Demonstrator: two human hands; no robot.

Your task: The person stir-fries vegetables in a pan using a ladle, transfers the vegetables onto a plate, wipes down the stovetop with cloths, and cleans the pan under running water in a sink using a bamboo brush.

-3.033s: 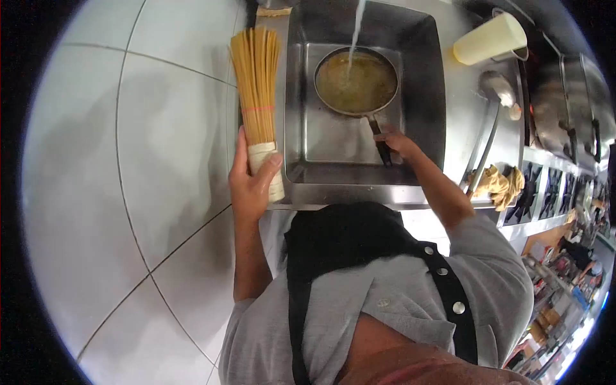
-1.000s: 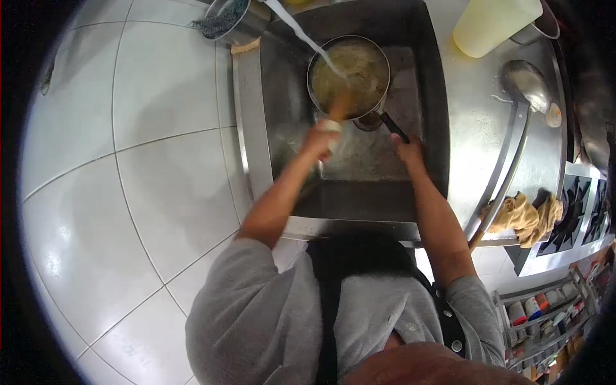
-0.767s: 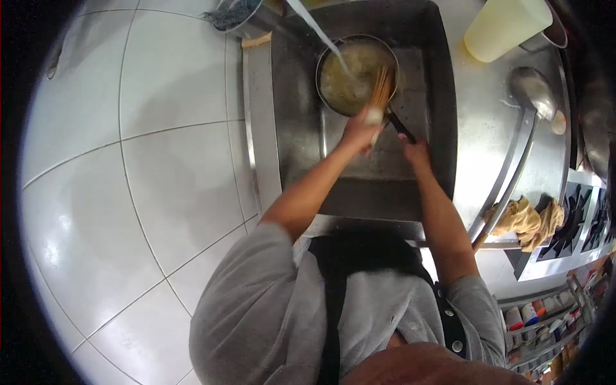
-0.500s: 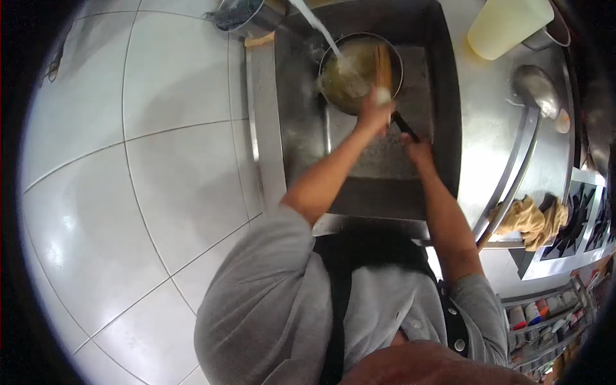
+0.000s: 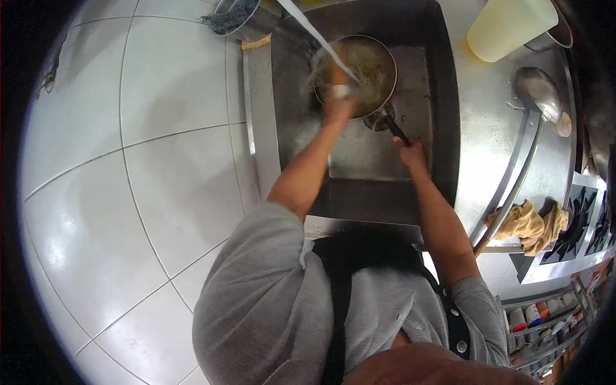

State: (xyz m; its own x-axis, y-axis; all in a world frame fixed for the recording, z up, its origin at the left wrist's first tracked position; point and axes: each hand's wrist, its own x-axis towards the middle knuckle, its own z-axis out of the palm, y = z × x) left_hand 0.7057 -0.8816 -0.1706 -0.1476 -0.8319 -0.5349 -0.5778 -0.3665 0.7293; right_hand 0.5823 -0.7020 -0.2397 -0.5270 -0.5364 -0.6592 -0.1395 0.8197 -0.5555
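My left hand (image 5: pixel 338 108) is closed around the white-wrapped grip of a bamboo brush (image 5: pixel 339 76), blurred by motion. The brush's bristles reach into the left part of a round pan (image 5: pixel 372 70). My right hand (image 5: pixel 410 154) grips the pan's black handle (image 5: pixel 395 129). Cloudy water stands in the pan, and a water stream (image 5: pixel 317 35) falls into it from the upper left. The pan is in a metal sink (image 5: pixel 366 199), over its drain (image 5: pixel 378 120).
On the right counter are a yellowish plastic jug (image 5: pixel 510 29), a large ladle (image 5: pixel 538 90) and a tan cloth (image 5: pixel 523 223). Stove burners (image 5: pixel 577 221) lie beyond. A metal pot with a scouring pad (image 5: pixel 237 18) is at the upper left.
Since the earliest frame, the brush has gone from beside the sink into the pan. Most recently my left hand has swept it from the pan's right side to its left. My right hand stays on the handle.
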